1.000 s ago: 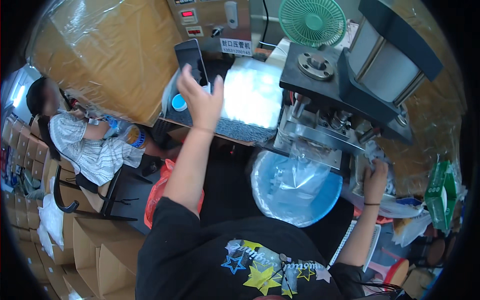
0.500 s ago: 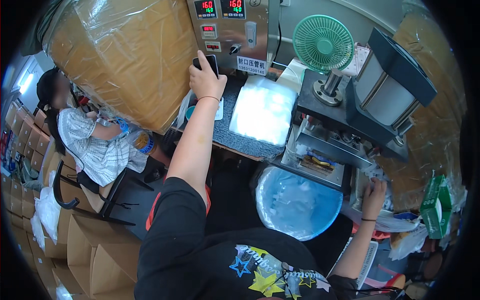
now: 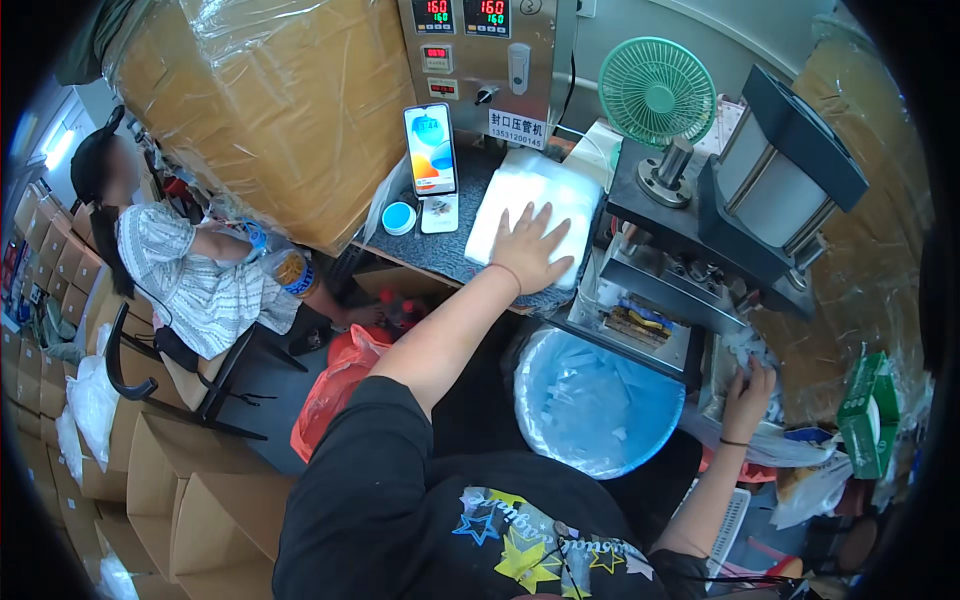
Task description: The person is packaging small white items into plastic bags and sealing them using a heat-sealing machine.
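My left hand (image 3: 530, 248) lies flat with spread fingers on a white, soft-looking pad (image 3: 500, 215) on the grey cloth-covered table (image 3: 440, 255). A phone (image 3: 431, 150) with a lit screen stands upright on a small white stand (image 3: 440, 213), left of the pad. Beside the stand is a small round tub (image 3: 399, 218) with a blue top. Far to the right, my right hand (image 3: 748, 400) rests its slightly bent fingers, apart, at a tray of small whitish, clear pieces (image 3: 745, 345). Whether any piece is between those fingertips is too small to see.
A press machine (image 3: 780, 180) and a green fan (image 3: 657, 92) stand right of the pad. Below the table edge is a blue lined bin (image 3: 600, 400). A metal control box (image 3: 485, 60) and large taped carton (image 3: 270, 110) stand behind. Another person (image 3: 190, 250) sits at left.
My left hand has let go of the phone, which now stands on its stand, and moved right and down onto the white pad. My right hand has barely moved.
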